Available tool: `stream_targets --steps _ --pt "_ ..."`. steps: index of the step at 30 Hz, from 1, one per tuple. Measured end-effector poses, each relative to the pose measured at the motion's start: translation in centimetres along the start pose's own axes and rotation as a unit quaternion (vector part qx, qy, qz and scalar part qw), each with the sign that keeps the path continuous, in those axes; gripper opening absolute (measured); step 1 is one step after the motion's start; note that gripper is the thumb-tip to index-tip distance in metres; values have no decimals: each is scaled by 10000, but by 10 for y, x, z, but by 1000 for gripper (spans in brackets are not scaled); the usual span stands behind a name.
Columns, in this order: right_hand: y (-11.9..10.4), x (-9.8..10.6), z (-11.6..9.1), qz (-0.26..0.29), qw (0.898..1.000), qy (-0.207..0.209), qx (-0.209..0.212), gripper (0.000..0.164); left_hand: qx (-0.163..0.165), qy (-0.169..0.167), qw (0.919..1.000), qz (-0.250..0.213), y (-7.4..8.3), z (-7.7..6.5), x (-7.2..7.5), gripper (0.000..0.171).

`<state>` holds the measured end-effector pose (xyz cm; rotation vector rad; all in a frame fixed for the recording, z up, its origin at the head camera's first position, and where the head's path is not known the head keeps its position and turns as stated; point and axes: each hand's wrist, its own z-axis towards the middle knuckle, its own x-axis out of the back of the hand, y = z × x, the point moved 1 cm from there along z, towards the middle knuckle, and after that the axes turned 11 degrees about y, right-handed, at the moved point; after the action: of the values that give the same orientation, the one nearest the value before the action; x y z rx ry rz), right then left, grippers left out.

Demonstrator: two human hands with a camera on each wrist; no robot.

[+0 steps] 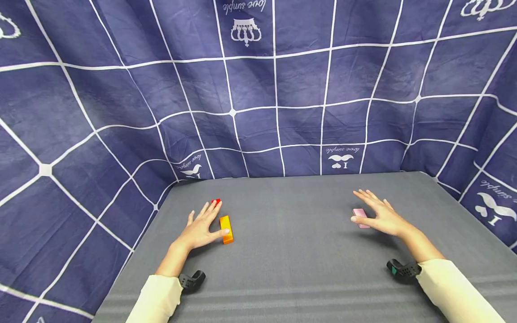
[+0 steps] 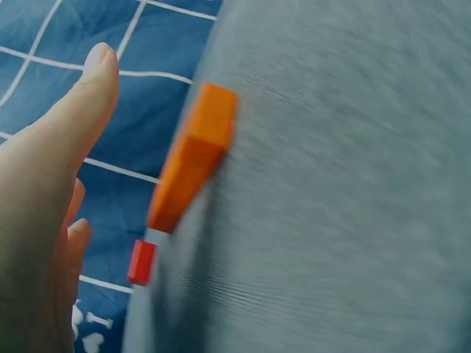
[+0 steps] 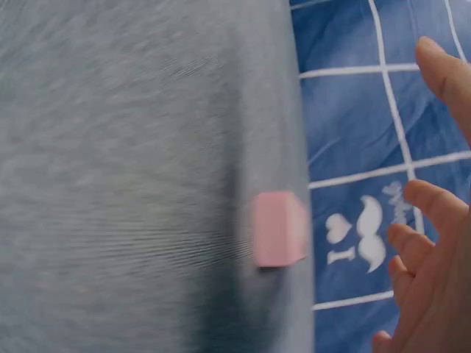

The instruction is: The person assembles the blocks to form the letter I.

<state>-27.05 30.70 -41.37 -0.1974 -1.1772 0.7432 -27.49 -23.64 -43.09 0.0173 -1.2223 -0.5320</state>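
Observation:
Over the left side of the grey table, my left hand (image 1: 200, 229) is spread with nothing in its grasp. Its thumb overlaps an orange block (image 1: 226, 223) in the head view, and a small red block (image 1: 216, 201) shows partly behind its fingertips. The left wrist view has the orange block (image 2: 193, 158) and red block (image 2: 142, 262) apart from the fingers. On the right, my right hand (image 1: 383, 216) hovers with fingers extended, its thumb overlapping a pink block (image 1: 360, 217). In the right wrist view the pink block (image 3: 278, 229) sits on the table, away from the fingers.
The blocks lie on a grey cloth-covered table (image 1: 291, 237), with wrinkles along its near edge. A dark blue curtain (image 1: 299, 89) with white grid lines hangs behind and beside it. Each wrist wears a black band.

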Motion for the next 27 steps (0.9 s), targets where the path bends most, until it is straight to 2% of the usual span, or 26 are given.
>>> stream_targets --steps 6,11,18,27 --pt "16 -10 -10 320 9993 88 -186 77 -51 -53 9990 -439 -7 -8 -13 93" --pt "24 -13 -15 309 9986 -13 -439 75 -2 -184 9976 -661 -11 -10 -18 94" --pt "31 -19 -18 239 9988 157 -392 66 -21 -327 9951 -928 -13 -12 -23 97" --pt "42 -30 -22 260 9970 692 -223 58 -242 28 9923 -1214 -12 -12 -29 91"
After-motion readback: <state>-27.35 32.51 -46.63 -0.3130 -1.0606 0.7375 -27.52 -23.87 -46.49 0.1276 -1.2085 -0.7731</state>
